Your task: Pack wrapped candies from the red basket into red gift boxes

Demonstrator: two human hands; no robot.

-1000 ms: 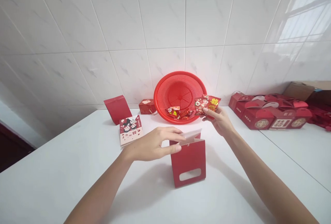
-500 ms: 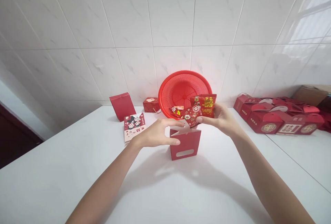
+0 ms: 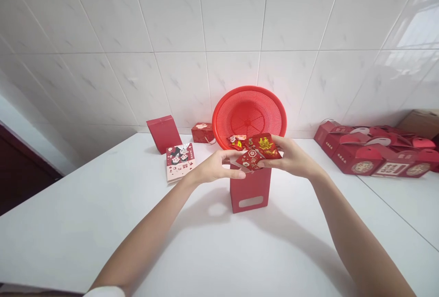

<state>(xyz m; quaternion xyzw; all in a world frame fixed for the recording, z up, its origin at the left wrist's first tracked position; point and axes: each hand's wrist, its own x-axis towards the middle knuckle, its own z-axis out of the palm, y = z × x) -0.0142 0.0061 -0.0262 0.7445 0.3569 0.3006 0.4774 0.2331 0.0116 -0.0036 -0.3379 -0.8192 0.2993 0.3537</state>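
Note:
An upright red gift box (image 3: 249,189) with a pale window low on its front stands on the table, its top open. My left hand (image 3: 217,167) is closed about its upper left edge, thumb in front and fingers behind. In my right hand (image 3: 291,156) are red printed snack packets, pinched between thumb and fingers. One has white flowers (image 3: 251,159); the other packet (image 3: 262,145) carries gold characters. Both lie tilted over the box's mouth and hide most of it.
A red plastic basket (image 3: 249,92) leans at the wall with small wrapped pieces (image 3: 236,141) low in it. Leftward are a red box (image 3: 163,133), a printed card box (image 3: 180,162) and a small red box (image 3: 202,133). Several handled gift boxes (image 3: 356,157) crowd the right.
My right hand has lowered and tilted the packets onto the box's opening. My left hand stays by the box's upper left edge. The view has shifted slightly.

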